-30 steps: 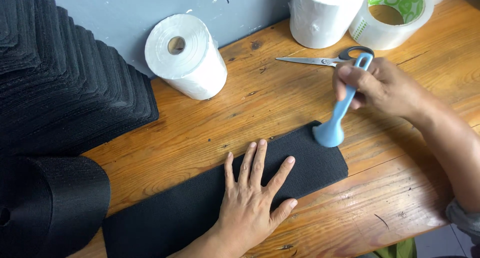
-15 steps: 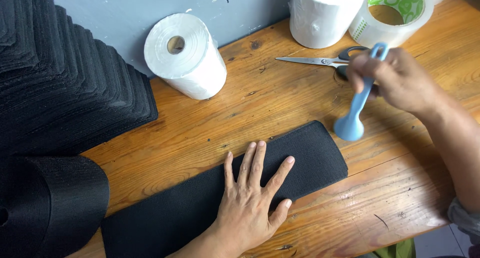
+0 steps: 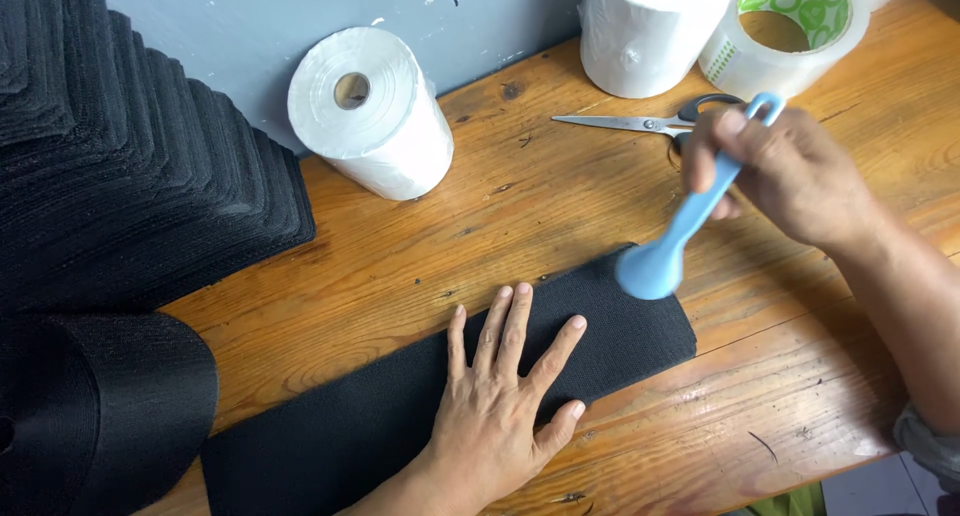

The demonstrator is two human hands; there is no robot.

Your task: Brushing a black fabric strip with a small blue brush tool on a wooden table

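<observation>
Left hand (image 3: pixel 500 416), fingers spread, pins black strip (image 3: pixel 400 416) flat on bench (image 3: pixel 780 426); right hand (image 3: pixel 790 176) fingers pinch blue tool (image 3: pixel 680 236), probably a presser—lower it squarely near strip's end.

No packages, labels, signs or screens visible
</observation>
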